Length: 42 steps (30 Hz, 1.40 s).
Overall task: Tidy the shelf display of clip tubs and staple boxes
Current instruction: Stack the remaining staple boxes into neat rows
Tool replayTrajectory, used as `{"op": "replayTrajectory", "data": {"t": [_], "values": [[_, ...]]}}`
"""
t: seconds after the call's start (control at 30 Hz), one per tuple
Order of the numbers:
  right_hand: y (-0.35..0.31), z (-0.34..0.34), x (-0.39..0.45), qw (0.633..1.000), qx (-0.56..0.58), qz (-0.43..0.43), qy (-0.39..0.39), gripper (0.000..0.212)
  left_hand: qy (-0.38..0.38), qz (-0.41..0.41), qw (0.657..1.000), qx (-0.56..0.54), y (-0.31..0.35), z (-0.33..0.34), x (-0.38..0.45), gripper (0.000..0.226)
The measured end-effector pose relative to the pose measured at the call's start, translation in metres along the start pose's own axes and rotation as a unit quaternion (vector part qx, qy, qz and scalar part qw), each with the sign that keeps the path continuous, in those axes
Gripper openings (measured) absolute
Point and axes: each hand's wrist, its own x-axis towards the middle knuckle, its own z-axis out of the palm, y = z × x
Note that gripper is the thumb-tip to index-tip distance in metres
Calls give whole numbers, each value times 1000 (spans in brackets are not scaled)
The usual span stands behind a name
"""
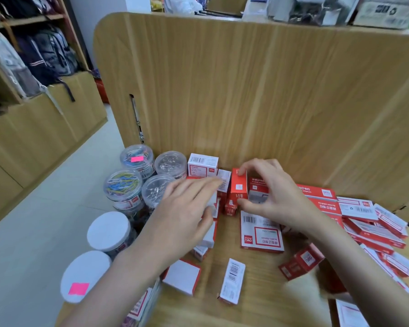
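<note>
My right hand [273,194] pinches a small red staple box [239,186] standing upright near the back of the wooden shelf [257,300], thumb below and fingers on top. With fingers straight, my left hand [187,213] lies flat on a row of white-and-red staple boxes [209,234] just left of it. Clear clip tubs [123,185] stand in a cluster at the shelf's left side, some with white lids [108,228]. More staple boxes lie loose at the front [232,280] and piled at the right [373,223].
A tall wooden back panel [234,90] and an angled side panel [376,126] close the shelf behind and to the right. A larger flat box [261,232] lies under my right wrist. Left of the shelf is a pale floor aisle [33,232] and shelving with backpacks [45,53].
</note>
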Motion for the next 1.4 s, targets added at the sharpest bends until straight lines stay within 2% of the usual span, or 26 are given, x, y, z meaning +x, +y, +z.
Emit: {"op": "replayTrajectory", "data": {"t": [0.13, 0.3, 0.4, 0.53, 0.73, 0.83, 0.93, 0.97, 1.03, 1.07, 1.1, 1.17, 1.23, 1.27, 1.33, 1.4], "values": [[9, 10, 2, 997, -78, -25, -16, 43, 7, 5, 998, 58, -5, 6, -3, 37], [12, 20, 2, 983, -174, -65, 4, 39, 23, 2, 998, 56, -2, 4, 0, 32], [7, 16, 3, 983, -170, -63, 30, 36, 22, -4, 999, 44, -3, 4, 0, 30], [-1, 25, 11, 972, -217, -84, 28, 45, 34, 2, 999, 40, -4, 3, 0, 26], [-4, 39, 13, 969, -235, -69, 40, 38, 55, 17, 997, 59, -6, 3, -4, 23], [-7, 37, 14, 989, -139, -42, 33, 34, 66, 13, 996, 62, -6, 6, -5, 23], [-9, 21, 15, 997, 52, 15, 63, 36, 64, 8, 996, 53, -6, 6, -3, 24], [-12, 12, 14, 986, 141, 26, 83, 36, 64, 8, 997, 50, -6, 6, -3, 24], [-19, -6, 11, 936, 333, 59, 98, 33, 67, 7, 997, 44, -6, 6, -3, 24], [-21, -12, 10, 912, 393, 74, 95, 32, 70, 7, 997, 42, -6, 7, -2, 24], [-22, -15, 10, 904, 410, 84, 92, 32, 71, 7, 997, 41, -6, 7, -2, 24], [-24, -18, 11, 934, 337, 78, 86, 35, 68, 8, 997, 40, -5, 7, -2, 23], [-24, -17, 13, 984, 160, 40, 67, 45, 67, 8, 997, 39, -5, 7, -1, 24], [-22, -15, 13, 995, 82, 16, 52, 51, 67, 8, 997, 39, -5, 6, -1, 24], [-18, -11, 15, 1000, -6, 0, 19, 60, 64, 6, 997, 42, -4, 6, -2, 25], [-18, -7, 16, 999, -35, -2, 11, 62, 59, 2, 997, 43, -4, 5, -3, 27]]}}
